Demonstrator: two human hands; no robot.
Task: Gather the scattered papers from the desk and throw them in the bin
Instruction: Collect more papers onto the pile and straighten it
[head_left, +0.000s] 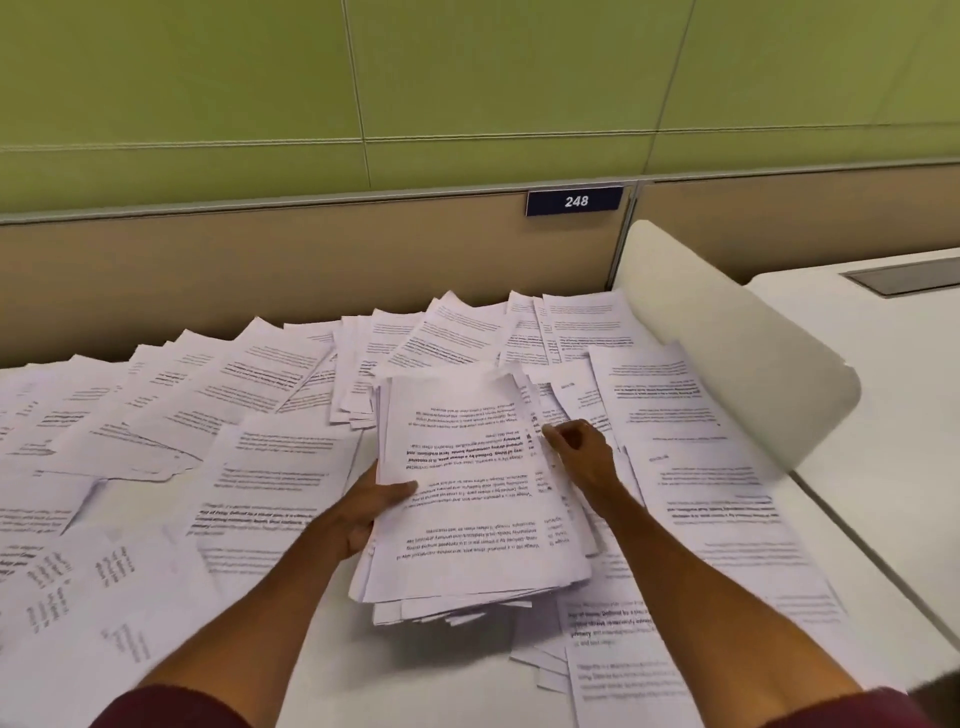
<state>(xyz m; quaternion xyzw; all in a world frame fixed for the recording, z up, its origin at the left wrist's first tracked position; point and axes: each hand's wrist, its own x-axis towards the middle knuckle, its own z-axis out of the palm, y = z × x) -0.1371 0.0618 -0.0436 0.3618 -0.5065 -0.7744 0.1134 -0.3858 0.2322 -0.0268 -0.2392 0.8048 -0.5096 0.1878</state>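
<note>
over desk (332, 644), both hands gripping paper stack (467, 499)

Left hand (371, 512) grips left edge of thick, uneven stack of printed white sheets (467, 499); right hand (582, 452) pinches its right edge. Loose printed white papers (249, 374) cover white desk (431, 675).

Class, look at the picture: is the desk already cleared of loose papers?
No: many loose papers still lie across the desk around the stack held by both hands.
</note>
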